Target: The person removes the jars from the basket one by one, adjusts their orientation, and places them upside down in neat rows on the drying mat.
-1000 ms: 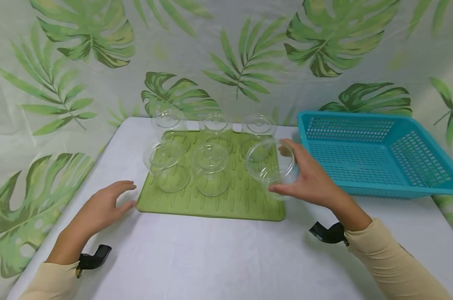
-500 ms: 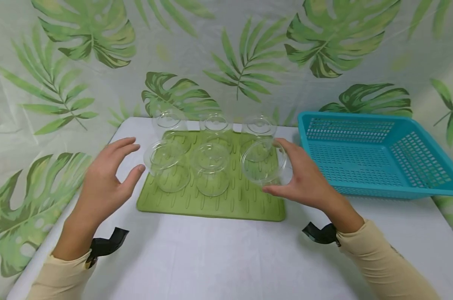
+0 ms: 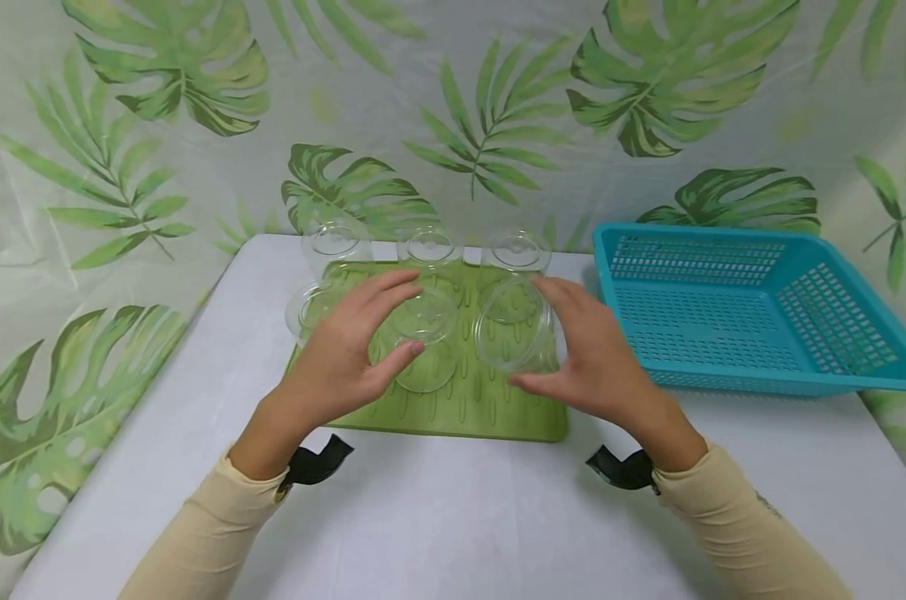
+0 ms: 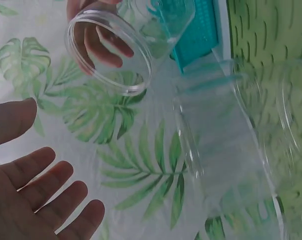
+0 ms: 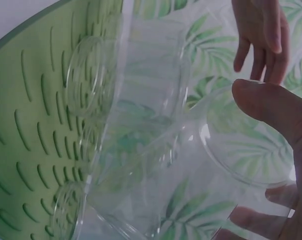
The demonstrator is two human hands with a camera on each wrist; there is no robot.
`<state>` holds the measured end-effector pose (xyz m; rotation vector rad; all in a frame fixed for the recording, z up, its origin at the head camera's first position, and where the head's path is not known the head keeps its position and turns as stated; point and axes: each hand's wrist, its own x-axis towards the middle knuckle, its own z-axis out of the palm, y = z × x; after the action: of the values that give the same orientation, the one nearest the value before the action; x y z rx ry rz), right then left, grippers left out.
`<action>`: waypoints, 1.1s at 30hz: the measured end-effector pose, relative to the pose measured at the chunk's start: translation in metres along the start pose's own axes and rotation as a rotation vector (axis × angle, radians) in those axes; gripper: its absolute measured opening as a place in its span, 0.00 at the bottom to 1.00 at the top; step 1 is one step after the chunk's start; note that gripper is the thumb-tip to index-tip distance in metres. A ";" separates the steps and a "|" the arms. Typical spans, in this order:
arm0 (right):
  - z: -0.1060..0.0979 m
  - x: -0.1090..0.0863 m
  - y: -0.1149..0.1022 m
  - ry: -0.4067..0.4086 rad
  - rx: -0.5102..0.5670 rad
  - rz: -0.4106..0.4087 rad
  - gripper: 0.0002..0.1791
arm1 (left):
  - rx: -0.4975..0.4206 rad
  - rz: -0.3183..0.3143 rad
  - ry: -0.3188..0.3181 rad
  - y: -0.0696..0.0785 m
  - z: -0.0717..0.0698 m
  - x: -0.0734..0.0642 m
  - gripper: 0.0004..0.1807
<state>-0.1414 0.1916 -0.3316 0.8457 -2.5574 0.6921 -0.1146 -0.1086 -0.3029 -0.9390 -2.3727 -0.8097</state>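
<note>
My right hand (image 3: 591,358) grips a clear, wide-rimmed cup (image 3: 508,325) by its side, thumb near and fingers beyond. The cup is raised above the green ridged mat (image 3: 490,421), its round rim (image 4: 147,65) tipped toward my left hand (image 3: 340,350). That left hand hovers over the mat's left half, fingers and thumb apart, holding nothing. In the left wrist view a gap separates its fingers (image 4: 66,175) from the held cup. Several similar clear cups stand on the mat; the front middle one (image 3: 422,367) shows past my left thumb, while the front left one (image 3: 302,312) is partly hidden.
At the right stands a turquoise plastic basket (image 3: 730,379) with perforated walls, close to my right hand. A back row of clear cups (image 3: 516,250) lines the mat's far edge. White cloth (image 3: 453,508) covers the table, and a leaf-print curtain (image 3: 490,108) hangs behind.
My left hand has moved right, from beside the mat to over it, closer to the held cup. The right hand has shifted slightly left, tipping the cup's rim further leftward.
</note>
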 end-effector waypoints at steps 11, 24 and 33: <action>0.005 0.000 -0.014 0.082 -0.085 -0.099 0.61 | -0.094 -0.024 -0.191 0.013 0.041 0.021 0.45; 0.005 -0.009 -0.033 0.130 -0.211 -0.191 0.59 | -0.135 -0.038 -0.223 0.025 0.052 0.025 0.55; 0.007 -0.011 -0.034 0.144 -0.228 -0.203 0.59 | -0.141 -0.042 -0.209 0.024 0.052 0.023 0.54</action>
<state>-0.1130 0.1691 -0.3310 0.9246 -2.3261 0.3777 -0.1229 -0.0490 -0.3186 -1.0813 -2.5472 -0.9464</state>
